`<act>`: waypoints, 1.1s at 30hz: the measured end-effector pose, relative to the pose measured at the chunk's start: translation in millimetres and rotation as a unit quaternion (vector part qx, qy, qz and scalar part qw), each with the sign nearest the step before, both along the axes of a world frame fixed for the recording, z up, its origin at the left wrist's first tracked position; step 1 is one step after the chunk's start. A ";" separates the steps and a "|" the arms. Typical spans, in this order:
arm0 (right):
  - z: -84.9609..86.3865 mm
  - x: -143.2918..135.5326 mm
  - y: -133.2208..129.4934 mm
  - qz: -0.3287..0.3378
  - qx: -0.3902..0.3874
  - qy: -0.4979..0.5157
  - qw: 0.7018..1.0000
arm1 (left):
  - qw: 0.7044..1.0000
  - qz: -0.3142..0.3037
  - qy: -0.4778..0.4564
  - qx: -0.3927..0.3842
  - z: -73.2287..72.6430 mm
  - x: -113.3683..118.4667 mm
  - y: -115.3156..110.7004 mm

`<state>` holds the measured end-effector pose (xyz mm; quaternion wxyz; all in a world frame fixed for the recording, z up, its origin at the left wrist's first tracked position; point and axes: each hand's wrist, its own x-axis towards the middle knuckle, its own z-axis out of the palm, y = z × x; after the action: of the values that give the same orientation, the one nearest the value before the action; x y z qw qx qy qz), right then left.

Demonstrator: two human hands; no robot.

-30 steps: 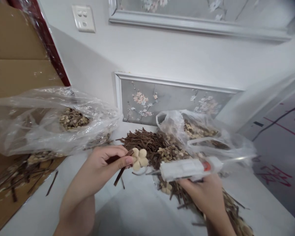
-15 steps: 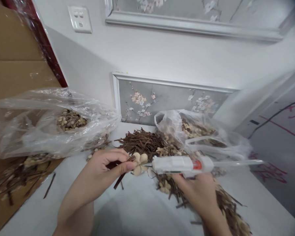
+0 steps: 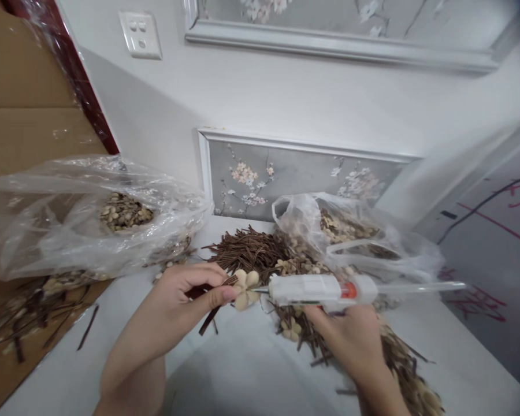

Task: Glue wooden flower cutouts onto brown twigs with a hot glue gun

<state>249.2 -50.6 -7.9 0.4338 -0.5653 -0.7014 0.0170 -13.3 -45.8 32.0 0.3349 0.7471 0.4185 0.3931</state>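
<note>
My left hand pinches dark brown strips between thumb and fingers. Just beyond the thumb tip is a cream flower with rounded petals; whether the fingers grip the flower itself or only the strips against it, I cannot tell. My right hand is wrapped round a white glue gun, held level with a clear glue stick coming out of its back. The metal nozzle points left and reaches the flower's edge; actual contact is unclear. Below the hands is the white table.
A pile of brown strips lies behind the hands. More strips and flowers spread beneath my right forearm. Clear plastic bags with cream pieces stand at left and right. Cardboard leans at the left, against the wall side.
Almost nothing differs. The flower and strips in my left hand have shifted very slightly left, while the glue gun stays in place.
</note>
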 end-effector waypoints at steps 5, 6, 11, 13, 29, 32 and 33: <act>0.0 0.1 0.2 0.002 -0.001 -0.004 1.000 | 1.000 -0.004 -0.006 0.007 -0.6 -0.7 0.2; -0.2 0.2 0.4 0.000 0.001 -0.005 1.000 | 1.000 -0.004 -0.007 0.008 -0.7 -1.0 0.3; -2.7 2.4 1.1 -0.011 0.018 -0.015 1.000 | 1.000 -0.009 -0.007 0.006 -0.7 -2.0 0.4; -3.2 3.2 1.1 -0.013 0.026 -0.021 0.999 | 1.000 -0.007 -0.008 0.005 -0.6 -2.2 0.2; -15.1 6.6 4.2 0.005 -0.055 -0.098 0.994 | 0.998 0.023 -0.051 0.015 2.0 -7.9 0.4; -16.6 4.9 9.7 0.024 -0.184 -0.186 0.965 | 0.998 0.021 -0.060 0.015 2.4 -9.2 -0.2; -18.5 3.6 12.3 0.035 -0.217 -0.200 0.955 | 0.998 0.019 -0.059 0.014 2.5 -9.9 -0.6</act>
<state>252.9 -38.4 -26.4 0.1509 -0.6131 -0.7722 0.0705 -23.1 -46.4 34.5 0.3410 0.7190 0.4064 0.4490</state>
